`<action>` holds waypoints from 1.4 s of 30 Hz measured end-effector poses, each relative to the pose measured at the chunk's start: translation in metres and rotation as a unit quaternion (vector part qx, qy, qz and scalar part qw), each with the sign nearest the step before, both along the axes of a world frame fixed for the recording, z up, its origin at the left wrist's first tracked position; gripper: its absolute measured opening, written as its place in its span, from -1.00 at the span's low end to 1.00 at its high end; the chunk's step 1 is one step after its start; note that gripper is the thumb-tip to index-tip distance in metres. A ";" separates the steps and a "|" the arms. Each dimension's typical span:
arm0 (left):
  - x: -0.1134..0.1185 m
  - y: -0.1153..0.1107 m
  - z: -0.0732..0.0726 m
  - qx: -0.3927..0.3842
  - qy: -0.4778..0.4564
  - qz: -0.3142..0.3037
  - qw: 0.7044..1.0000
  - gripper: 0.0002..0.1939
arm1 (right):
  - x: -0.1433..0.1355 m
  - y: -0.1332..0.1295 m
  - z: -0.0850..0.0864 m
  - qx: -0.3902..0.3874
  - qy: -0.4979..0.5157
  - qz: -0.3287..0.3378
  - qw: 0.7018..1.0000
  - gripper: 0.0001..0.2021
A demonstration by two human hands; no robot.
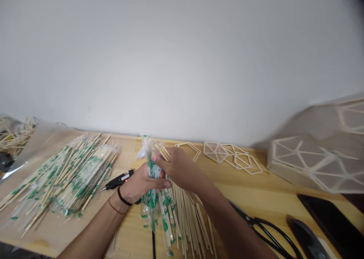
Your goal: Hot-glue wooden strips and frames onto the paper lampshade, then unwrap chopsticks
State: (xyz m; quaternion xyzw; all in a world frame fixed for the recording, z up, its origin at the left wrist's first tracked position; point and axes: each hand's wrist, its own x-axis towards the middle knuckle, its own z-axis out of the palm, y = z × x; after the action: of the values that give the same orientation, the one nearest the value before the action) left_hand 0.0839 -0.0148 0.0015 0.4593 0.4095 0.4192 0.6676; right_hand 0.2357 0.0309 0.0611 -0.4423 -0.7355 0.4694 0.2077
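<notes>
Near the middle of the table, my left hand [142, 181] is closed round clear plastic wrappers with green print [153, 171]. My right hand [178, 166] touches it from the right, its fingers wrapped round a few pale wooden chopsticks [163, 153] whose tips poke out above. Below both hands lie many bare chopsticks [193, 221], fanned toward the table's front edge, with some still in printed wrappers [167, 217] beside them. A large heap of wrapped chopsticks [85, 175] covers the left side.
A black soldering-type tool [118, 180] lies left of my hands. Geometric stick frames [241, 158] rest at the back right, beside a larger lattice structure [307, 160]. Black-handled scissors [273, 234], a dark curved object [305, 236] and a black phone [332, 221] sit at front right.
</notes>
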 end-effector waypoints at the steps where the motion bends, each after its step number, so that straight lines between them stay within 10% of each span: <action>1: 0.001 0.000 0.002 0.000 0.000 0.002 1.000 -0.49 | 0.001 0.001 0.000 0.005 -0.001 -0.005 1.000 -0.71; 10: 0.001 0.010 0.005 0.006 -0.098 0.100 0.990 -0.55 | 0.038 0.025 0.003 -0.134 0.205 -0.130 0.961 -0.42; 15: -0.006 0.015 0.003 -0.021 -0.142 0.134 0.981 -0.47 | 0.045 0.003 -0.031 -0.175 0.133 -0.103 0.970 -0.44; 29: -0.013 0.018 0.002 -0.061 -0.192 0.142 0.969 -0.27 | 0.044 -0.009 -0.098 0.119 -0.188 -0.216 0.951 -0.85; 33: -0.015 0.019 0.001 -0.055 -0.197 0.159 0.966 -0.31 | 0.037 -0.017 -0.099 0.161 -0.223 -0.214 0.937 -0.57; 42: -0.018 0.021 -0.002 -0.047 -0.192 0.166 0.966 -0.34 | -0.023 -0.029 -0.078 0.140 -0.308 -0.137 0.931 -0.60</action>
State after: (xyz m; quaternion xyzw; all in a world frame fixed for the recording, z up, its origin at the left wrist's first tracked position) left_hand 0.0663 0.0065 0.0000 0.2637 0.3634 0.5845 0.6758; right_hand 0.2129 0.0016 -0.0170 -0.6282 -0.7537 0.1692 0.0928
